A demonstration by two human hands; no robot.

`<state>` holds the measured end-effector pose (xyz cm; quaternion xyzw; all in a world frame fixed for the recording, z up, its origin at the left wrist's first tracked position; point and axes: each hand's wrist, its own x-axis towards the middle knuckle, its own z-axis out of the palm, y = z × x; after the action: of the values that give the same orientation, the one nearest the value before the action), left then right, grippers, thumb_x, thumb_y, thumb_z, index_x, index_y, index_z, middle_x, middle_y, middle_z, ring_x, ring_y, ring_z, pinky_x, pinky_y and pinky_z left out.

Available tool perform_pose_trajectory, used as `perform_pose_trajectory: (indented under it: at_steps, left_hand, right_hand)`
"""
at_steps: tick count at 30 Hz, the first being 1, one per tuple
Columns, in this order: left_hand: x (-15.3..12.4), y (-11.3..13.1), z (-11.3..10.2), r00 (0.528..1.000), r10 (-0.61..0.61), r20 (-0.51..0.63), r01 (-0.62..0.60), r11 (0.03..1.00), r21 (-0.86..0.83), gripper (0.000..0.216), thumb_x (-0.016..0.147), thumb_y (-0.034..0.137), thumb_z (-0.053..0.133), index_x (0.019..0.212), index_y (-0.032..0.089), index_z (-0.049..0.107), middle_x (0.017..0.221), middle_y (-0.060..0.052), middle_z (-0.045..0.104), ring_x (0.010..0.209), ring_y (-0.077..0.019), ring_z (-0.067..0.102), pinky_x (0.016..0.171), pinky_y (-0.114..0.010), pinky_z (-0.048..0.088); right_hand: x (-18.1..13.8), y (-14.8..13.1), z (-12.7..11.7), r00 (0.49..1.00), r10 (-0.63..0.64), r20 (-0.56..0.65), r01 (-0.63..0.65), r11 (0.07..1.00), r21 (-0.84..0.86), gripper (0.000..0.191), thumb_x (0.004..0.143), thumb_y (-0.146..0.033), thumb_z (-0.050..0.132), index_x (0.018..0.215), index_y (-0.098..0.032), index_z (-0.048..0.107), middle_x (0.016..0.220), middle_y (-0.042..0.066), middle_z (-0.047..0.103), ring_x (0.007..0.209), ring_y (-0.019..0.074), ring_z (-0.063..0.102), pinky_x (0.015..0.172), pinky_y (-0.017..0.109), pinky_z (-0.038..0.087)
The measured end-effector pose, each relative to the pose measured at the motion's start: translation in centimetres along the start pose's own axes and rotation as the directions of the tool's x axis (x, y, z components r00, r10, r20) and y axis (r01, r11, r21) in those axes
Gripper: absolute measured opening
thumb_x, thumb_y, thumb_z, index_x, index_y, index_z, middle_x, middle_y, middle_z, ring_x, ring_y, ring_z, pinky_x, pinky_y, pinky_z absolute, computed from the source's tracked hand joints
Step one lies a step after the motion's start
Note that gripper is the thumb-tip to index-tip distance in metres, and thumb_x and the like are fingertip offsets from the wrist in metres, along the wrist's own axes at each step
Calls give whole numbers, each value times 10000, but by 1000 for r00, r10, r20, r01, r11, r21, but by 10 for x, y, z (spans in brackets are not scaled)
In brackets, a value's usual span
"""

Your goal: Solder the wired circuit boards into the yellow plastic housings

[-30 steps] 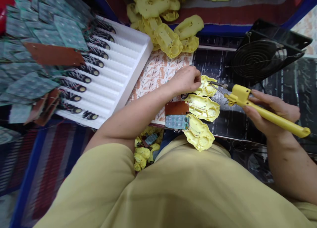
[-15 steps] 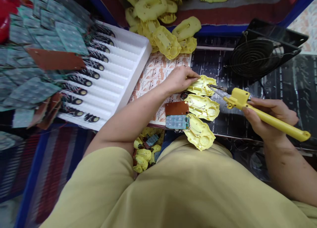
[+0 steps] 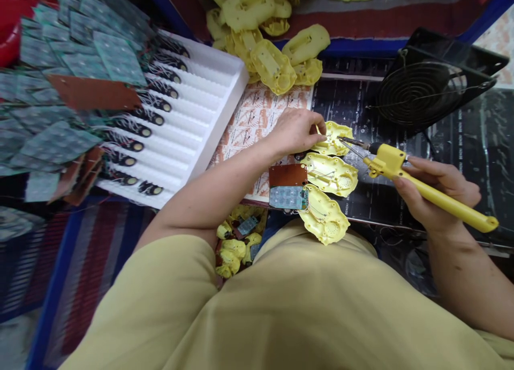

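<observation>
A: Where is the work to be found?

B: Just right of the frame's centre. The upper shell (image 3: pixel 334 134), yellow and with its hollow side up, is laid on the worktop (image 3: pixel 395 201). Just below it in the frame the middle shell (image 3: pixel 331 172) is seen, and below that the lower shell (image 3: pixel 326 216).

A: How are the hands placed?

B: At the right of the frame, the yellow soldering tool (image 3: pixel 391 160) is gripped by the right hand (image 3: pixel 436 190), with its handle clasped between thumb and fingers. Its metal tip (image 3: pixel 350 140) is held over the inside of the upper shell. The left hand (image 3: pixel 299 130) is placed at that shell's left end, thumb and fingers bent toward each other; whether the rim or something finer is pinched cannot be told.

A: How is this best done?

B: The shell should be steadied from its edge, with the left fingertips kept well off the tip, which is presumably hot. One small spot should be touched briefly and lightly, without dragging.

A: What should be guarded against?

B: The plastic walls could be softened by a stray touch. Care should also be taken that the circuit board (image 3: pixel 287 197), beside the lower shell, is not nudged by the left forearm.
</observation>
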<state>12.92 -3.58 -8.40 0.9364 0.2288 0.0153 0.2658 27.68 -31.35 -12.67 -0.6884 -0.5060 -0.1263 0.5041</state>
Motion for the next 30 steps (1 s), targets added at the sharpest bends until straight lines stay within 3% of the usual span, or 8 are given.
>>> perform_pose_trajectory:
  at_steps: [4, 13, 17, 22, 26, 30]
  left_hand:
    - [-1, 0, -1, 1000, -3, 10, 3, 999, -40, 191, 870, 196, 718, 1008, 209, 850, 966, -38, 826, 1014, -221, 751, 1036, -373, 529]
    - [4, 7, -2, 997, -17, 76, 13, 998, 55, 146, 795, 195, 725, 892, 211, 833, 946, -39, 811, 1059, -256, 739, 1106, -434, 498]
    - [5, 15, -6, 992, -60, 114, 50, 994, 97, 165, 792, 198, 725, 913, 200, 839, 966, -56, 804, 1081, -271, 736, 1114, -437, 496]
    - [8, 25, -12, 984, -106, 142, 92, 991, 102, 171, 770, 144, 728, 895, 182, 838, 923, -65, 786, 1108, -301, 740, 1097, -438, 512]
    - [14, 21, -10, 986, -91, 139, 80, 993, 87, 145, 729, 116, 748, 834, 180, 826, 862, -70, 767, 1077, -323, 744, 1043, -442, 543]
    - [21, 9, -5, 992, -12, 128, 5, 998, 58, 155, 706, 139, 771, 834, 211, 820, 806, -47, 758, 1020, -307, 741, 966, -423, 565]
  right_hand:
    - [4, -1, 0, 993, -115, -11, 115, 992, -47, 220, 921, -433, 895, 994, -242, 816, 894, 21, 833, 635, 175, 782, 556, 190, 626]
    - [16, -9, 5, 961, -254, 109, 238, 961, 144, 154, 885, -218, 914, 908, -246, 765, 878, 2, 827, 712, 195, 808, 650, 230, 692]
    - [18, -9, 9, 955, -274, 111, 256, 954, 154, 190, 864, -180, 930, 918, -245, 760, 892, -4, 828, 732, 193, 812, 672, 231, 699]
    - [27, -7, 7, 905, -382, 186, 359, 922, 143, 222, 865, -172, 940, 938, -215, 735, 841, 9, 812, 752, 171, 811, 707, 203, 687]
    - [31, -5, 1, 917, -336, 214, 317, 941, 121, 188, 905, -304, 915, 866, -254, 738, 803, -20, 803, 704, 169, 792, 640, 235, 680]
    - [27, 0, -4, 962, -243, 127, 241, 970, 30, 208, 930, -334, 862, 816, -262, 704, 795, -5, 796, 693, 192, 789, 602, 279, 681]
